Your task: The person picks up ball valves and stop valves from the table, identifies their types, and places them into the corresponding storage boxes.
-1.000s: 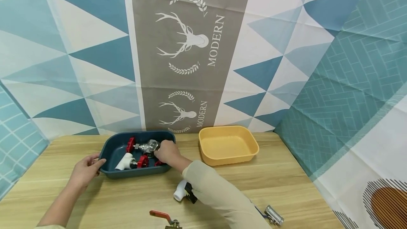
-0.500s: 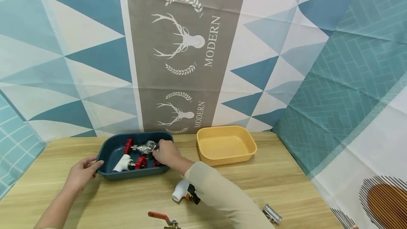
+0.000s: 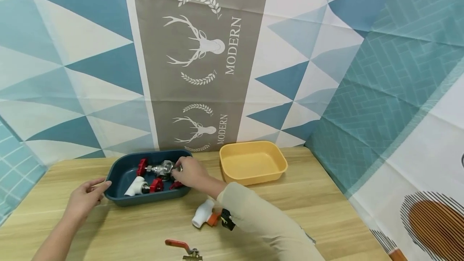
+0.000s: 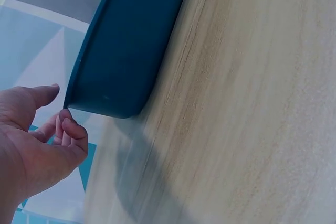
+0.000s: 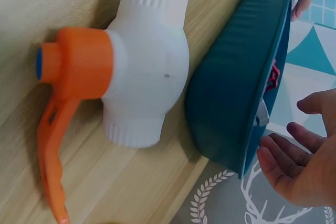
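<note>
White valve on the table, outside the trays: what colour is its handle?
Orange handle; it shows best in the right wrist view.

Seen from the head, with the blue tub (image 3: 148,200) as centre, the printed wall cloth (image 3: 195,96) bars twelve o'clock, the yellow tub (image 3: 251,164) three, the white ball valve (image 3: 202,214) four, the red-handled valve (image 3: 185,246) five; free passage crosses the desk (image 3: 123,235) at seven.
</note>
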Tool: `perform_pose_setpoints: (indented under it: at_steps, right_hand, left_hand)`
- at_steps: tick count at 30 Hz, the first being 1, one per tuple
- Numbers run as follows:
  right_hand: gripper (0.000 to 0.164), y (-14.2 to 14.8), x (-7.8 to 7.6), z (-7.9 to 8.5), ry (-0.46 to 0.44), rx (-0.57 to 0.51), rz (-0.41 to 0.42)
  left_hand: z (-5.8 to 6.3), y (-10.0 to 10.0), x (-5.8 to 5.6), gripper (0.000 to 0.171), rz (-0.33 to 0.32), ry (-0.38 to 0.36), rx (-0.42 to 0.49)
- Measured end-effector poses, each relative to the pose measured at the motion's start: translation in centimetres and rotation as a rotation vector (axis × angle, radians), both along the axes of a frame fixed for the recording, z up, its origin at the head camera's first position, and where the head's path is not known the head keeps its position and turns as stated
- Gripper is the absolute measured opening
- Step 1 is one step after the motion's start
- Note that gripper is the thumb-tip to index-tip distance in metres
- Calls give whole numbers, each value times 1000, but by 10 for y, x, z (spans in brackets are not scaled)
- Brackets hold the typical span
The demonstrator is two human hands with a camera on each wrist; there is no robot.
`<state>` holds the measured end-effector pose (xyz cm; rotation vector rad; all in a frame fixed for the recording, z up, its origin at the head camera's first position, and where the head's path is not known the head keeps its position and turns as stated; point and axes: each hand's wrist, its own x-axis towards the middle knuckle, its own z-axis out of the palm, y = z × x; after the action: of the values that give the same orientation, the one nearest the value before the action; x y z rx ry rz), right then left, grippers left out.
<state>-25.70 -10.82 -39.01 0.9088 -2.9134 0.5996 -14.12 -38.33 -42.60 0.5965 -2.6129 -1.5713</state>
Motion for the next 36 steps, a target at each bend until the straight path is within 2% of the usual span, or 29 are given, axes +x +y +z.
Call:
perform_pose_setpoints:
  at_steps: [6,11,15,19,24,31,36]
  right_hand:
    - [23,17,1,8,-12,-57,19]
    - [25,30,0,13,-58,-105,36]
    - [28,43,0,17,-70,-120,29]
    - [30,57,-1,23,-87,-132,4]
    - [29,75,-6,28,-62,-186,-9]
    - [29,109,-14,34,-33,-266,-32]
    - [29,131,-23,38,-11,-264,-79]
  left_hand:
    - [3,0,3,75,4,-6,-22]
    - [4,0,8,67,20,15,-40]
    - [7,3,10,64,8,28,-40]
    - [13,8,11,71,-53,15,-67]
    - [19,18,13,67,-153,18,-92]
    - [31,40,17,70,-234,30,-142]
    - [38,56,22,66,-283,19,-173]
